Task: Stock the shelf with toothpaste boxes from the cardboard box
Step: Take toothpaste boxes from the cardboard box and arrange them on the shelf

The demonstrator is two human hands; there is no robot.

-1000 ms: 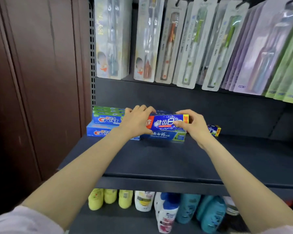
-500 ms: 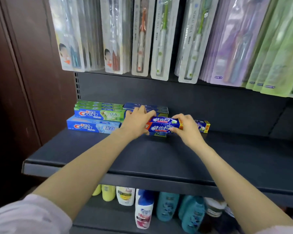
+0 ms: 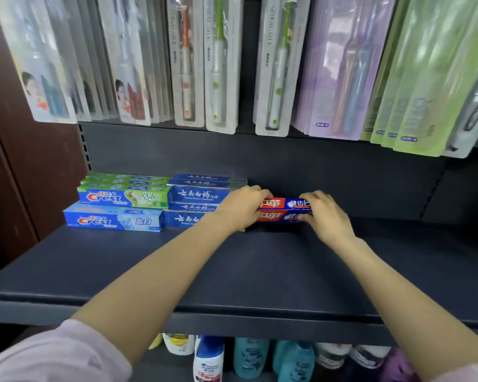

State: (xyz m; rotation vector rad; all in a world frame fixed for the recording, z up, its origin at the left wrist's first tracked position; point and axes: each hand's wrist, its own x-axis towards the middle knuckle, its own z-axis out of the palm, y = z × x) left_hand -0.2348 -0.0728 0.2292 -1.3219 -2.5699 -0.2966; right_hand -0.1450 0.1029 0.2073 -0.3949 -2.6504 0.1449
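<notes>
**Red-and-blue boxes going in beside the blue stack**

Since a moment ago both hands are carrying the red-and-blue toothpaste boxes (image 3: 284,210) rightward along the shelf (image 3: 232,271). Left of the grip the blue stack (image 3: 199,201) is sitting. Left hand (image 3: 242,206) and right hand (image 3: 324,213) are clamping the ends; sliding them back squarely should keep fronts flush.

A shop's toiletries aisle: carded toothbrush packs (image 3: 218,64) hang in rows above a dark metal shelf (image 3: 232,271) stacked at the far left with toothpaste boxes (image 3: 122,198), shampoo bottles (image 3: 209,359) ranged below.
</notes>
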